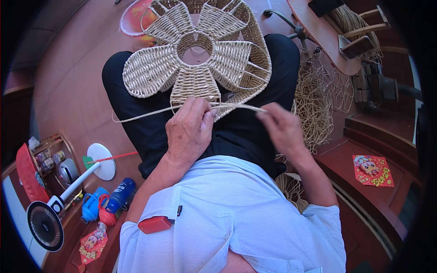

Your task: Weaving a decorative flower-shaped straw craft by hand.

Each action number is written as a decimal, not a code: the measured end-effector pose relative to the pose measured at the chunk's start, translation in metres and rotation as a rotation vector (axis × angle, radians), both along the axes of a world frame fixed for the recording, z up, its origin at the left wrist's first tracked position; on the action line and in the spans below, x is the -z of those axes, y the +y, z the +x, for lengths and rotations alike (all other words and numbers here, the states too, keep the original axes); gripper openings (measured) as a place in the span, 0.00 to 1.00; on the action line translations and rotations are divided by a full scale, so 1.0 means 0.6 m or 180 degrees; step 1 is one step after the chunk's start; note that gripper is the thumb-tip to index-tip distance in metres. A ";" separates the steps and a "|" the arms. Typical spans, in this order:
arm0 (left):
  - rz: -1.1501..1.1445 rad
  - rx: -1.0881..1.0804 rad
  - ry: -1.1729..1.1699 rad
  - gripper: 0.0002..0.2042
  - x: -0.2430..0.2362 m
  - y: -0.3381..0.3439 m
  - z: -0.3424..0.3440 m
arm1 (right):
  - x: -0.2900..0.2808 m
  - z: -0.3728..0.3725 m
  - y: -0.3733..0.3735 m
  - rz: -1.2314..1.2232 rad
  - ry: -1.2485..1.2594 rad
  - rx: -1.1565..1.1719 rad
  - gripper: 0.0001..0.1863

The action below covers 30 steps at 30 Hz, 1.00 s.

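Observation:
A flower-shaped woven basket (152, 68) of pale twisted cord rests across my knees, with a round hole in its middle ring. Bare wire (256, 75) shows between some of its petals. My left hand (189, 127) is closed at the lower edge of the nearest petal, pinching a length of cord (148, 114) there. That cord loops out to the left over my dark trousers. To the right, my right hand (283, 129), slightly blurred, is closed on the cord's other stretch, drawn nearly straight between the hands. My left fingertips partly hide the petal's edge.
Loose cord (314, 104) lies heaped on the right, below a table (314, 27) bearing a phone (356, 47). At the left stand a fan (45, 225), a blue bottle (120, 194) and a round-ended rack (68, 150). A colourful bowl (135, 18) sits beyond the basket.

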State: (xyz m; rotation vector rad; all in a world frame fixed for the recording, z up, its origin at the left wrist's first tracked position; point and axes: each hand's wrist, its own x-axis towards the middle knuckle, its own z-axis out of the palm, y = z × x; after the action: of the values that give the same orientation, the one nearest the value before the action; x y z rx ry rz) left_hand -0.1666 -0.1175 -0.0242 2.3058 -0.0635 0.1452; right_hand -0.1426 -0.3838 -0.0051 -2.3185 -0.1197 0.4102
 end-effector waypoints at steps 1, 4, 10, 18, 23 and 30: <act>0.0040 0.0021 -0.0050 0.08 -0.003 0.002 -0.001 | 0.007 0.009 -0.034 0.0121 -0.0215 0.0296 0.10; 0.0074 0.0006 -0.0078 0.07 -0.005 0.006 -0.004 | 0.043 0.064 -0.281 -0.0812 -0.0856 0.0878 0.13; -0.0145 0.0098 -0.0046 0.07 0.002 0.012 0.007 | -0.077 -0.025 -0.900 -0.3305 0.0346 0.2725 0.21; 0.0110 0.0008 0.0091 0.07 0.003 0.020 0.011 | -0.118 0.024 -0.104 -0.0853 -0.1579 -0.0190 0.15; -0.0086 0.0040 0.0191 0.08 0.005 0.026 0.019 | -0.015 -0.032 0.108 0.0082 -0.1394 -0.1332 0.22; -0.0035 -0.0001 0.0112 0.08 0.010 0.029 0.015 | 0.020 -0.020 0.129 -0.0039 -0.1453 -0.1322 0.24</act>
State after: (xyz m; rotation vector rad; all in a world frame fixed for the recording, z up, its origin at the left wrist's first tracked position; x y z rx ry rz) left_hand -0.1578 -0.1003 -0.0305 2.2967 -0.0444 0.1048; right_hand -0.1549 -0.3062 -0.0170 -2.3572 -0.8306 0.0723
